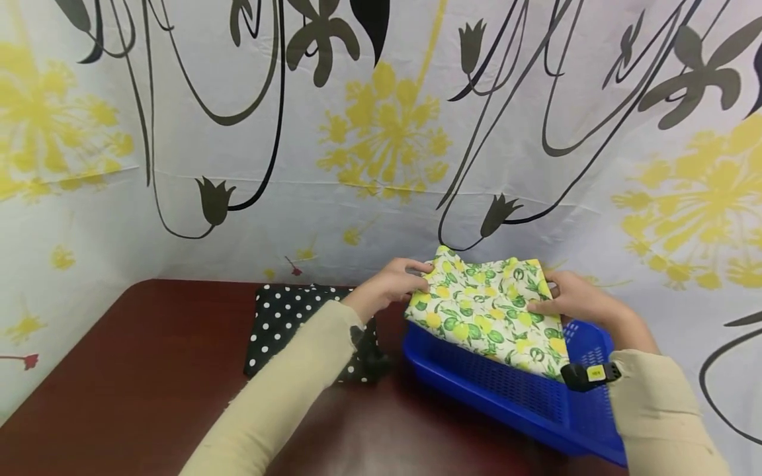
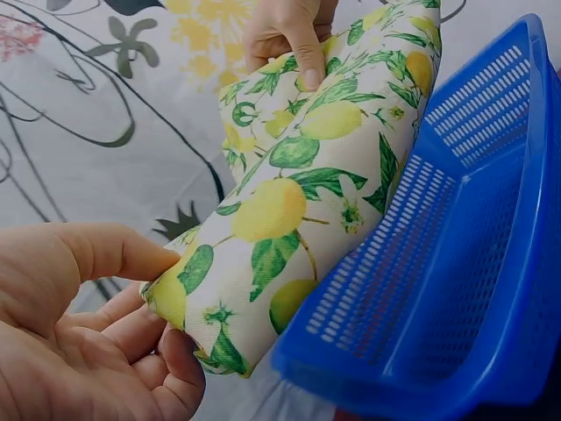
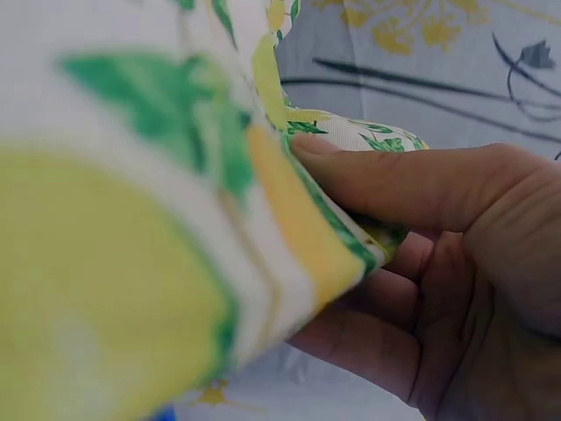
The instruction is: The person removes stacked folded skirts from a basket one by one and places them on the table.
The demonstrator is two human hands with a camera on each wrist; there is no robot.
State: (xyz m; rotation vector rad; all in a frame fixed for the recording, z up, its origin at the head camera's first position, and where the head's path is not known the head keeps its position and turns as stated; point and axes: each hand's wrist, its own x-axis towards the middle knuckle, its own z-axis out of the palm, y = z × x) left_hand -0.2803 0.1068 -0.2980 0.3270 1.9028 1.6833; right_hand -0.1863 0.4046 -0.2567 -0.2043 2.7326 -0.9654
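Note:
A folded lemon-print cloth (image 1: 482, 307), white with yellow lemons and green leaves, is held above a blue plastic basket (image 1: 476, 390). My left hand (image 1: 389, 285) pinches its left edge; in the left wrist view the thumb of the left hand (image 2: 96, 324) lies on top with the fingers curled beneath. On the opposite side my right hand (image 1: 574, 301) grips the right edge. Seen from the right wrist, the right hand (image 3: 438, 254) has its thumb over the cloth (image 3: 202, 219) and its fingers under it. The cloth covers part of the basket's inside.
A black cloth with white polka dots (image 1: 286, 317) lies flat on the dark red-brown table (image 1: 149, 370), partly behind the left forearm. A patterned fabric backdrop (image 1: 333, 218) hangs behind the table. A black strap device (image 1: 589, 375) sits on the right wrist.

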